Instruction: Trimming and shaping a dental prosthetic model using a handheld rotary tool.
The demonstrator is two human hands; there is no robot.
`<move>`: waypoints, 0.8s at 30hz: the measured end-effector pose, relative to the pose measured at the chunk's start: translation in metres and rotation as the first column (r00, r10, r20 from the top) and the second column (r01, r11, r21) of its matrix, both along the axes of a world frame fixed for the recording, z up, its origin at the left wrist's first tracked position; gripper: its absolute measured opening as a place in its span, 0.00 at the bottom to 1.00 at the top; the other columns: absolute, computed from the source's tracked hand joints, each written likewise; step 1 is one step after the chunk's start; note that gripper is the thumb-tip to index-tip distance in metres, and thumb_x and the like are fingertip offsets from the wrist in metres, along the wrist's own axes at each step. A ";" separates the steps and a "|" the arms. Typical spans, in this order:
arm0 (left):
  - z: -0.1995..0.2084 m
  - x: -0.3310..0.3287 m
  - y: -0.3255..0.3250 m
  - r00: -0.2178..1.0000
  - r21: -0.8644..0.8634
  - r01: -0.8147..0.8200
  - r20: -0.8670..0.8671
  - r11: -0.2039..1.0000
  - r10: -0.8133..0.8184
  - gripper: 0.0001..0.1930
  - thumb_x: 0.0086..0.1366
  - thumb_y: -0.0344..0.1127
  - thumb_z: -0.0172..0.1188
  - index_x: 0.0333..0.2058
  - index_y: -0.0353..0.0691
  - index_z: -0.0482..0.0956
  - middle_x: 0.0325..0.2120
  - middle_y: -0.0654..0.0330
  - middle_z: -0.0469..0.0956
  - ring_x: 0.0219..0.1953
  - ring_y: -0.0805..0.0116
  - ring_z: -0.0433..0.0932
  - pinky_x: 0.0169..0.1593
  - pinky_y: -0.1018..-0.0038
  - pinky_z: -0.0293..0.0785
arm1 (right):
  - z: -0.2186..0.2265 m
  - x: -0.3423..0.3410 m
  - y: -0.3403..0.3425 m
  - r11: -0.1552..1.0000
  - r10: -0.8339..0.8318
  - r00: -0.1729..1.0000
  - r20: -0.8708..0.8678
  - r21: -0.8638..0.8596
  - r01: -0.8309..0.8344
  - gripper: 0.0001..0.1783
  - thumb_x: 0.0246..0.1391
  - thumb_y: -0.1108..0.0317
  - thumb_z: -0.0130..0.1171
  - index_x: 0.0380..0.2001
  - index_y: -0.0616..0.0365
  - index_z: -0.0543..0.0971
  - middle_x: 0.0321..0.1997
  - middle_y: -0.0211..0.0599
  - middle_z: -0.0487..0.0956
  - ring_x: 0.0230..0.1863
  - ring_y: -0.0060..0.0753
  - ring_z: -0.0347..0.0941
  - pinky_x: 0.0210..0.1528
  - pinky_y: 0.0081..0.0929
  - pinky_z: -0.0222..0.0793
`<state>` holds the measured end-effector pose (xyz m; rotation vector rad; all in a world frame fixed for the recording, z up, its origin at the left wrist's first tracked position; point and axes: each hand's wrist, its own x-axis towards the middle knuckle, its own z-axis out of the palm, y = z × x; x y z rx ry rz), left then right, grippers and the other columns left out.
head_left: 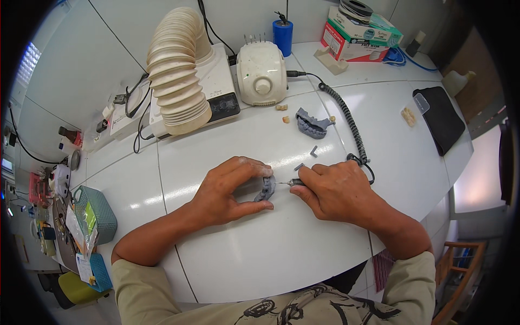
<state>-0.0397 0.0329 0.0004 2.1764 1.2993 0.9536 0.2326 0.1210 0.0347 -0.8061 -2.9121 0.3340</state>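
Beyond the black-patterned khaki shirt (238, 312), pinches a grey arch-shaped dental model (266, 189) over the glossy white surface (260, 254) with the left hand (230, 187), seemingly for steadiness, and aims a slim metallic handpiece (296, 182), clasped in the right hand (340, 190), toward it.

Downward fisheye view from head height

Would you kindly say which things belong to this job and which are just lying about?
Apparently in use:
grey dental model in left hand
handpiece in right hand
coiled cord
white control box

Apparently lying about:
blue cylinder
stacked boxes
black pouch
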 end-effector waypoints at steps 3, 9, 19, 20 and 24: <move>-0.001 0.000 0.000 1.000 -0.007 0.001 -0.001 1.000 -0.001 0.31 0.55 0.43 0.86 0.54 0.40 0.84 0.50 0.55 0.85 0.53 0.54 0.85 0.57 0.62 0.83 | -0.001 0.000 0.000 1.000 0.004 1.000 -0.001 0.000 -0.004 0.23 0.75 0.47 0.57 0.34 0.56 0.81 0.22 0.40 0.83 0.19 0.49 0.81 0.22 0.43 0.73; -0.001 0.000 0.000 1.000 0.000 0.000 0.007 1.000 0.000 0.31 0.55 0.43 0.86 0.54 0.40 0.84 0.50 0.55 0.85 0.53 0.54 0.84 0.57 0.62 0.83 | -0.003 0.001 0.000 1.000 0.008 1.000 -0.026 0.009 -0.008 0.24 0.75 0.47 0.57 0.33 0.56 0.81 0.21 0.40 0.83 0.19 0.48 0.80 0.22 0.43 0.72; -0.001 0.000 0.000 1.000 -0.004 -0.008 -0.007 1.000 0.008 0.31 0.55 0.44 0.86 0.54 0.41 0.83 0.50 0.54 0.85 0.53 0.54 0.84 0.57 0.62 0.83 | -0.002 0.000 0.000 1.000 0.016 0.999 -0.030 0.024 -0.016 0.24 0.75 0.47 0.57 0.32 0.56 0.81 0.20 0.40 0.82 0.18 0.48 0.80 0.21 0.43 0.71; -0.001 0.000 0.000 1.000 0.001 -0.006 -0.003 1.000 0.006 0.31 0.55 0.44 0.86 0.53 0.41 0.83 0.50 0.55 0.85 0.53 0.54 0.84 0.57 0.62 0.83 | -0.001 0.000 0.000 1.000 0.016 0.999 -0.030 0.025 -0.016 0.24 0.75 0.47 0.57 0.32 0.56 0.81 0.20 0.40 0.82 0.18 0.48 0.80 0.21 0.43 0.71; -0.001 0.000 0.000 1.000 -0.003 -0.007 0.000 1.000 0.007 0.31 0.55 0.44 0.86 0.53 0.41 0.83 0.50 0.55 0.85 0.53 0.54 0.84 0.57 0.62 0.83 | -0.001 -0.001 0.000 1.000 0.007 1.000 -0.018 0.011 -0.006 0.24 0.75 0.47 0.57 0.33 0.56 0.81 0.20 0.39 0.82 0.18 0.48 0.80 0.22 0.43 0.72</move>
